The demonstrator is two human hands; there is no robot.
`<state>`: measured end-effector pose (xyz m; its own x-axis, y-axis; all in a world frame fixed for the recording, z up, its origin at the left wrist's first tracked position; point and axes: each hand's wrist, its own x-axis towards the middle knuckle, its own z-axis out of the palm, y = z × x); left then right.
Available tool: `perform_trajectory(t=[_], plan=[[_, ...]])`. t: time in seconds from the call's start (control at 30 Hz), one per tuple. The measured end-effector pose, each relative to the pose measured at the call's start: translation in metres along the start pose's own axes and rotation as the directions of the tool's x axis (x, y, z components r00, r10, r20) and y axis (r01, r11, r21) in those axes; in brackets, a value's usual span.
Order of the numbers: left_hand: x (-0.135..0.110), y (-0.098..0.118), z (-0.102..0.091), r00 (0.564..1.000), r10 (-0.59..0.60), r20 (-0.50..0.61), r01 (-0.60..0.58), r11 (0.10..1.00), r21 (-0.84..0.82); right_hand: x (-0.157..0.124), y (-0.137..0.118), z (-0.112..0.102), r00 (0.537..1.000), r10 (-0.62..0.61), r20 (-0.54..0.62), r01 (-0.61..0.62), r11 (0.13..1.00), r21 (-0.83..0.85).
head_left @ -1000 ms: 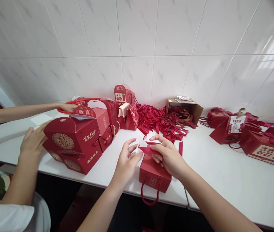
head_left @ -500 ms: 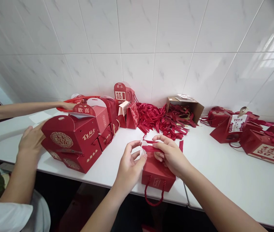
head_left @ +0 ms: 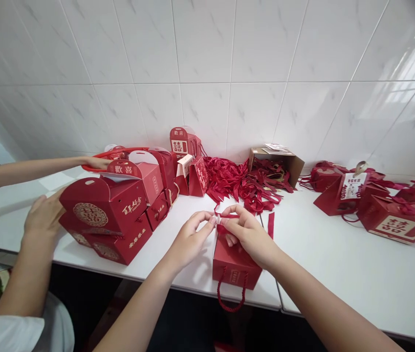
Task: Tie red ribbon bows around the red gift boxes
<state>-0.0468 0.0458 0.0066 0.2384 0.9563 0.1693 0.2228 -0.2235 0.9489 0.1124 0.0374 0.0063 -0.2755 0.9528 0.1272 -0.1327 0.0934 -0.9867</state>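
A red gift box (head_left: 237, 266) with a rope handle (head_left: 231, 308) hanging from its near side stands at the table's front edge. Over its top, both hands meet at a red ribbon (head_left: 228, 215). My right hand (head_left: 246, 232) pinches the ribbon between thumb and fingers. Close beside it, my left hand (head_left: 194, 237) has thumb and index finger pressed together at the ribbon's left end, by a small white piece. My fingers partly hide the top of the box.
Stacked red boxes (head_left: 134, 205) stand on the left, with a co-worker's hand (head_left: 44, 215) against them. A heap of red ribbons (head_left: 225, 176) spills beside an open cardboard box (head_left: 295, 166). More red boxes (head_left: 394, 220) are on the right.
My left hand's fingers have closed into a pinch, nearer the right hand. The white piece shows less between them. The view has shifted slightly; the box stays put.
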Motion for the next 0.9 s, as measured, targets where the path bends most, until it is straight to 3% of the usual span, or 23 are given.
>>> perform_trajectory(t=[0.17,0.3,0.53,0.9], plan=[[0.001,0.000,-0.001,0.998,0.059,-0.026,-0.056,0.991,0.123,-0.003,-0.003,0.001,1.000,0.010,-0.013,-0.010,1.000,0.012],[0.004,-0.002,-0.002,0.996,0.066,-0.057,-0.060,0.994,0.088,-0.003,-0.005,0.001,1.000,0.017,-0.022,-0.016,0.999,0.043],[-0.002,0.008,0.000,0.986,0.158,-0.060,-0.138,0.957,0.255,-0.003,-0.002,-0.003,0.999,-0.016,-0.040,0.025,0.967,0.254],[-0.004,0.007,0.000,0.992,0.124,0.006,-0.123,0.978,0.168,-0.003,-0.004,-0.012,0.999,-0.015,0.034,0.002,0.927,0.376]])
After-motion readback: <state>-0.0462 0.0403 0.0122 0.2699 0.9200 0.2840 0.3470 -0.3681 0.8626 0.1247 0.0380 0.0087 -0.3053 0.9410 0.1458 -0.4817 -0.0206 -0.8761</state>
